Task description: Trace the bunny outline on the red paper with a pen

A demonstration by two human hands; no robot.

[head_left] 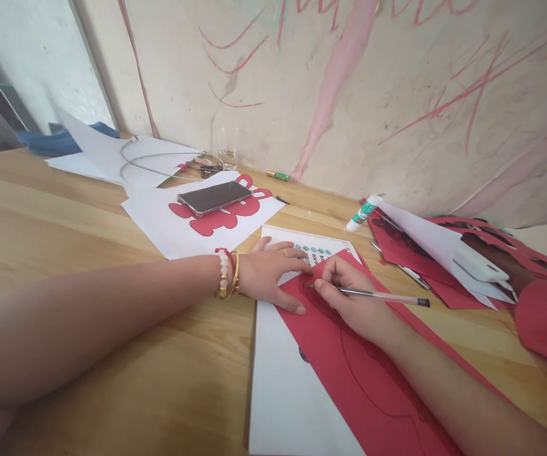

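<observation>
My right hand (349, 294) is closed around a pen (387, 296), its tip down on a sheet of red paper (349, 361). Dark curved outlines run across that sheet. With fingers spread, my left hand (268, 272) lies flat at the red paper's upper left edge, thumb on the red and fingers over the printed white sheet (321, 239) beneath. Bracelets (228, 272) circle the left wrist. Part of the outline is hidden under my right hand and forearm.
A phone (215, 197) lies on a red rabbit-like cutout (247, 209) on white paper. Behind stand a glass (228, 152) and a small green battery-like cylinder (279, 176). To the right are a glue stick (364, 212), a white charger-like block (481, 259) and red paper scraps (546, 316).
</observation>
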